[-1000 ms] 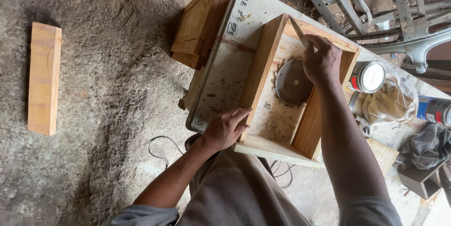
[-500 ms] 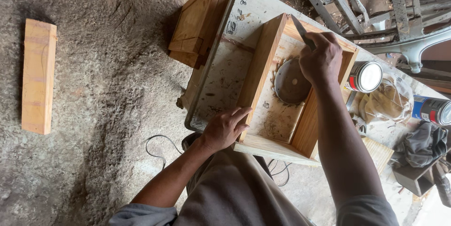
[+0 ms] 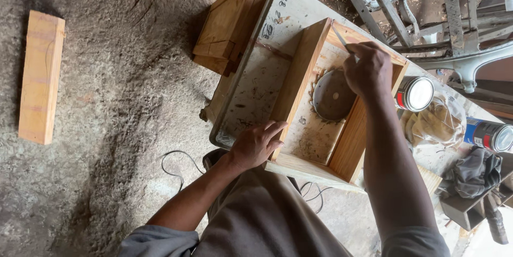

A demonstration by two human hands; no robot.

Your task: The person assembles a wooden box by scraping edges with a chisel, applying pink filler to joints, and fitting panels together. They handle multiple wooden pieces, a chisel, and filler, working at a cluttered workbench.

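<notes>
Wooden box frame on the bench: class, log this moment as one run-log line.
left hand: steadies wooden box frame by its side | right hand: holds thin tool at far corner | circular saw blade: inside frame | tin can: beside frame

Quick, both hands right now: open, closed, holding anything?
Left hand: open, fingers resting on the near corner of the wooden frame.
Right hand: closed around a thin tool at the frame's far corner.

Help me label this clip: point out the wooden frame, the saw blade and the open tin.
wooden frame (image 3: 300,78), head view, its left side board.
saw blade (image 3: 331,96), head view, the disc's flat face.
open tin (image 3: 418,93), head view, its round top.
</notes>
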